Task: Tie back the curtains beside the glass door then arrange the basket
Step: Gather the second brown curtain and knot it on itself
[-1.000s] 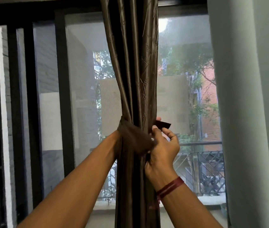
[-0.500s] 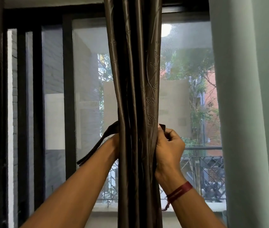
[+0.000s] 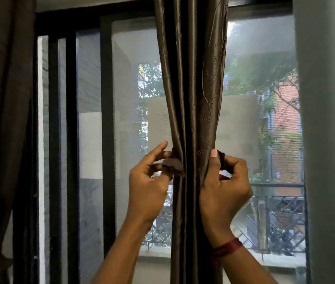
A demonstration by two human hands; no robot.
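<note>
A brown satin curtain (image 3: 191,83) hangs gathered into a narrow bunch in front of the glass door (image 3: 131,99). A dark brown tie-back strap (image 3: 172,163) runs behind the bunch at hand height. My left hand (image 3: 148,181) pinches one end of the strap at the curtain's left edge. At the right edge my right hand (image 3: 224,181) grips the other end (image 3: 223,160), with its thumb pressed against the curtain. The strap's middle is hidden behind the fabric. No basket is in view.
A second dark curtain (image 3: 0,119) hangs at the far left, tied low down. A pale wall (image 3: 330,140) stands on the right. Black door frames (image 3: 107,119) cross the glass, with a balcony railing (image 3: 275,212) outside.
My left hand came out from behind the curtain to its left edge, holding a strap end. The loose end that hung down to the left is gathered up. The view shifted left.
</note>
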